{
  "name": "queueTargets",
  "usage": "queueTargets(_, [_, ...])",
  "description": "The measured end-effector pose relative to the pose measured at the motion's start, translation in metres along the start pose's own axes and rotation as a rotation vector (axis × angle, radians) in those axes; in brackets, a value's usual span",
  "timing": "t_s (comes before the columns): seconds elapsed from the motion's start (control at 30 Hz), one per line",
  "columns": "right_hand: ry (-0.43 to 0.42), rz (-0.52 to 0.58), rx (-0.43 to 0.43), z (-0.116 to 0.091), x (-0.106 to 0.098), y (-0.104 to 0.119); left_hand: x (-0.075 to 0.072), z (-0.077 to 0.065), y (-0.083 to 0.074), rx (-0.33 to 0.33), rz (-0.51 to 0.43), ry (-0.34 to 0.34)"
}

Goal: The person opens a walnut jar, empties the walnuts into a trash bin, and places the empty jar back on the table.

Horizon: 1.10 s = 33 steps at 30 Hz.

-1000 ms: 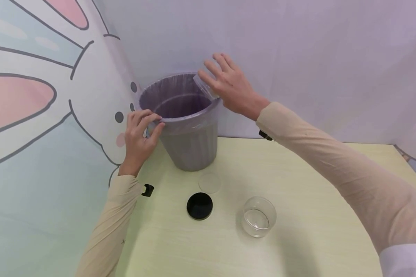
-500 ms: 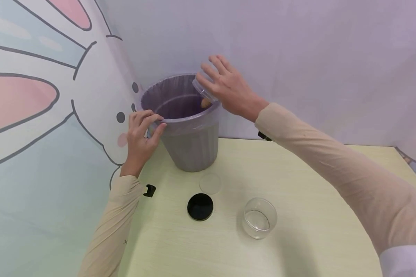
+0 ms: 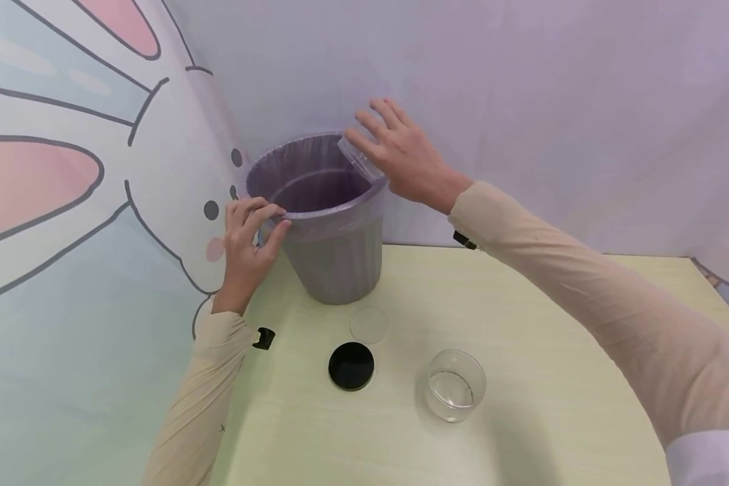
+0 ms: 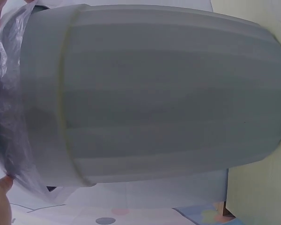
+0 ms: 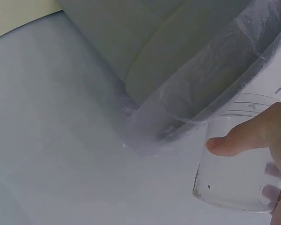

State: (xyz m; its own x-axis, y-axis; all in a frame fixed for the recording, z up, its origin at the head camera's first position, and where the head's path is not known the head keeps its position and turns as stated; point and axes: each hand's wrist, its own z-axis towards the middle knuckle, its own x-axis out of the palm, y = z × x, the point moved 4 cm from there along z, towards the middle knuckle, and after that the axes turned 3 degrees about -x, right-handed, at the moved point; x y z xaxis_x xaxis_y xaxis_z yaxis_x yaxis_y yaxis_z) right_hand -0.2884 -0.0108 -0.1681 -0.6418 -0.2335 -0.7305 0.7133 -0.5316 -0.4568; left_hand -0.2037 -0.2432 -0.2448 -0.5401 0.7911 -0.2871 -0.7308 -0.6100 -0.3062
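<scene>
My left hand pinches the near left rim of a grey trash can, thumb outside and fingers over the edge. A thin translucent liner bag is folded over that rim. In my right hand is a clear jar, gripped between thumb and fingers. The jar is tipped, its mouth at the right side of the can's opening. A few small dark specks cling near its base in the right wrist view; otherwise it looks empty. The bottom of the can's inside is hidden.
On the pale wooden table lie a black round lid and a thin clear disc. A clear round container stands to their right. A cartoon-printed curtain borders the left side, close to the can.
A small orange-brown piece showed at the jar's mouth half a second ago and is no longer visible there. Both hands hold nearly the same place.
</scene>
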Motion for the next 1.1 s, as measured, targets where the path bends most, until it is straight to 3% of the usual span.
queueTargets(0.27, [-0.003, -0.026, -0.009, 0.002, 0.001, 0.0, -0.004, 0.005, -0.013, -0.002, -0.027, -0.003])
queueTargets(0.8, [0.034, -0.171, -0.148, 0.016, 0.01, 0.018, -0.005, 0.007, -0.011, 0.004, -0.028, -0.011])
queueTargets(0.93, [0.021, -0.148, -0.131, 0.017, 0.012, 0.019, -0.005, 0.007, -0.012, 0.004, -0.033, -0.006])
queueTargets(1.1, [-0.02, -0.029, -0.054, 0.015, 0.007, 0.011, -0.004, 0.009, -0.012, 0.007, -0.037, -0.002])
